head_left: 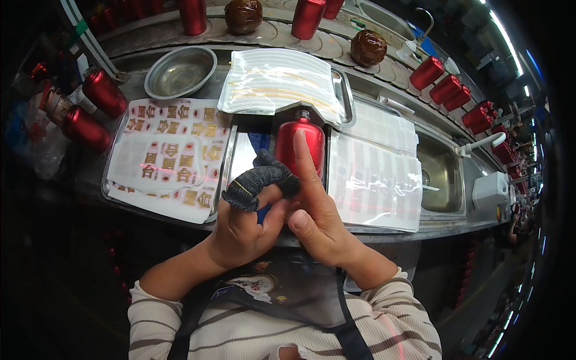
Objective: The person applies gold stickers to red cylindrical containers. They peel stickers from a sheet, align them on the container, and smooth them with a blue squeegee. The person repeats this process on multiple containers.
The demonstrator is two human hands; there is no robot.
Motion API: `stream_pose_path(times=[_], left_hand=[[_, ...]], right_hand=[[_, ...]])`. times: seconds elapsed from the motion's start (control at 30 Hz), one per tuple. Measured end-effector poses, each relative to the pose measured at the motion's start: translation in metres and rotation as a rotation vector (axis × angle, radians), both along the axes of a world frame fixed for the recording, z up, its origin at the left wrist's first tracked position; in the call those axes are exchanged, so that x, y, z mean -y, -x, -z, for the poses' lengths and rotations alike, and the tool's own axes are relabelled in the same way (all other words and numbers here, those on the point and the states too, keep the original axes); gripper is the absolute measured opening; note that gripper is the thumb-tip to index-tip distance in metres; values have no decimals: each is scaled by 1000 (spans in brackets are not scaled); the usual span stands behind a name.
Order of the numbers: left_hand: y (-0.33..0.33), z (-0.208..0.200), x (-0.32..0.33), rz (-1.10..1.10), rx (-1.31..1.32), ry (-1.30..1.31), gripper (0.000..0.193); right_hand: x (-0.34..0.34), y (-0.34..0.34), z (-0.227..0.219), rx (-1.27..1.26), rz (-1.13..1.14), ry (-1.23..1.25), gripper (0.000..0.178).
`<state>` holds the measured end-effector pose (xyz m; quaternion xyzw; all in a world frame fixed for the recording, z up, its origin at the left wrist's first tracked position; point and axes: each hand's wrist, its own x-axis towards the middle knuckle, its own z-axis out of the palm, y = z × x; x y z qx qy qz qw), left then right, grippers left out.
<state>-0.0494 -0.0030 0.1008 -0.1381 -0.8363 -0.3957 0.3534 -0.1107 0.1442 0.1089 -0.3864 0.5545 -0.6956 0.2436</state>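
My left hand (249, 231) is closed, its fingers curled beside my right hand. Dark grey knitted finger covers (261, 177) with thin yellow bands sit over its bent fingers. What those fingers hold, if anything, is hidden. My right hand (327, 225) is bare, with the index finger stretched up and the thumb apart; its other fingers are mostly out of sight. Directly behind that index finger stands a glossy red bottle (285, 144) with a narrow dark neck, partly covered by my hands. To the left, decal sheets (165, 165) with gold and red motifs lie on a tray.
A metal bowl (181, 72) stands back left. White glossy sheets (282, 78) lie behind the bottle, and pale sheets (375, 186) to its right. A sink (441, 174) is at far right. Red bottles (90, 129) and brown round jars (368, 48) line the surroundings.
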Motion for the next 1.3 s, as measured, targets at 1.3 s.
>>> stream_pose_path(times=[1.3], left_hand=[[-5,59,257,-634,756,113,47]], right_hand=[[-69,40,7,28,709,-455,44]])
